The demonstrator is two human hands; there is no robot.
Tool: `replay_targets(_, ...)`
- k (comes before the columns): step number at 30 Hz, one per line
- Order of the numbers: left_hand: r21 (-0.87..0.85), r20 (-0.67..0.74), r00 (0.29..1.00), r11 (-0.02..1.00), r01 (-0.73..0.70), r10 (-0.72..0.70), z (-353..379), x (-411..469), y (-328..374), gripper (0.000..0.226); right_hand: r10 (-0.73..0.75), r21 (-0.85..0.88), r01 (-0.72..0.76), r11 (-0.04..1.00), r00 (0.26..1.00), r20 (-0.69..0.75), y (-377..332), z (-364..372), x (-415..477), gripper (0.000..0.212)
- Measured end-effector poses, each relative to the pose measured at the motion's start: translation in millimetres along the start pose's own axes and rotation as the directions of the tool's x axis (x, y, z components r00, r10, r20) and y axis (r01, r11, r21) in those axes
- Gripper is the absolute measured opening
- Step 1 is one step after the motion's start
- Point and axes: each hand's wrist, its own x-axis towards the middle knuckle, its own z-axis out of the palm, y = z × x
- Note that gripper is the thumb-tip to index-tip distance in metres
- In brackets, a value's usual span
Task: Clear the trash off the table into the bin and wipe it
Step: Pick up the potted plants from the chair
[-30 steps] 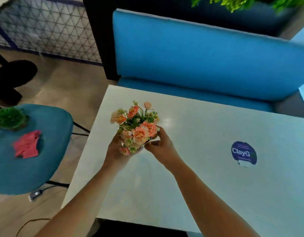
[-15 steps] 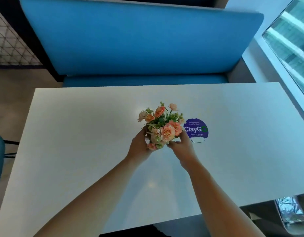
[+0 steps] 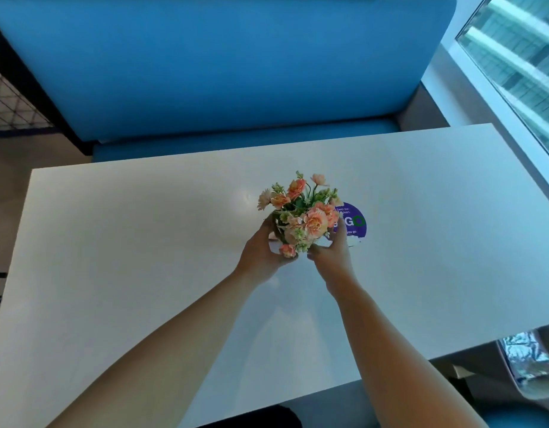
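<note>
Over the table [image 3: 143, 242], left hand [image 3: 260, 253] and right hand [image 3: 331, 257], fingers curled round flowers [image 3: 301, 214], half-hidden sticker [image 3: 355, 222] reading "GO", blue bench [image 3: 220, 72] behind

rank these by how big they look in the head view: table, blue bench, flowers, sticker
1. table
2. blue bench
3. flowers
4. sticker
The sticker is partly hidden behind the flowers, and the flowers sit nearer the camera, so the last two are less sure.

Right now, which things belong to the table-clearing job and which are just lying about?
Job: white table, flower pot held by left hand and right hand, likely bin by the table's near right corner.
Lying about: purple sticker, blue bench, window.
</note>
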Motion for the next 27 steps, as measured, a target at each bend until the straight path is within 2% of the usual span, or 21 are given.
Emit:
replay_targets(2, -0.045, -0.004, 0.999, 0.998, 0.033, -0.034, -9.7, -5.1, -4.6, 0.107, 0.094, -0.003, -0.095, 0.995, 0.985, -0.142, 5.0, 5.8, -15.2, 0.077)
replay_targets(5, -0.081, -0.096, 0.992, 0.994, 0.075, -0.083, -37.9, -22.7, -14.6, 0.099, 0.190, 0.013, -0.195, 0.981, 0.938, -0.290, 11.1, 24.8, -47.8, 0.038)
replay_targets(7, -0.089, -0.187, 0.979, 0.994, 0.062, -0.078, -66.4, -41.5, -25.3, 0.088, 0.161, -0.014, -0.171, 0.985, 0.954, -0.254, 10.0, 44.3, -70.2, 0.021)
replay_targets(9, -0.110, -0.276, 0.958, 0.993, 0.044, -0.073, -101.1, -64.9, -40.8, 0.078, 0.080, -0.063, -0.091, 0.994, 0.984, -0.156, 2.9, 69.1, -90.8, 0.015)
replay_targets(12, -0.117, -0.400, 0.915, 0.993, 0.016, -0.062, -162.6, -106.9, -69.3, 0.073, -0.068, -0.077, 0.069, 0.995, 0.997, 0.027, -18.2, 120.5, -120.2, 0.021)
replay_targets(15, -0.134, -0.511, 0.854, 0.990, 0.033, -0.098, -230.6, -155.8, -106.8, 0.074, -0.208, -0.043, 0.223, 0.974, 0.952, 0.225, -45.6, 189.8, -150.0, 0.028)
replay_targets(20, -0.211, -0.675, 0.704, 0.972, 0.103, -0.221, -349.7, -238.0, -179.5, 0.082, -0.326, 0.005, 0.379, 0.925, 0.787, 0.524, -74.2, 334.8, -199.9, 0.049)
replay_targets(22, -0.229, -0.739, 0.625, 0.966, 0.120, -0.253, -393.8, -269.0, -211.1, 0.084, -0.365, 0.020, 0.444, 0.896, 0.708, 0.605, -76.4, 396.9, -221.7, 0.058)
replay_targets(27, -0.272, -0.846, 0.426, 0.947, 0.170, -0.320, -492.4, -338.4, -290.7, 0.091, -0.374, 0.069, 0.493, 0.867, 0.553, 0.745, -70.0, 551.0, -272.7, 0.077)
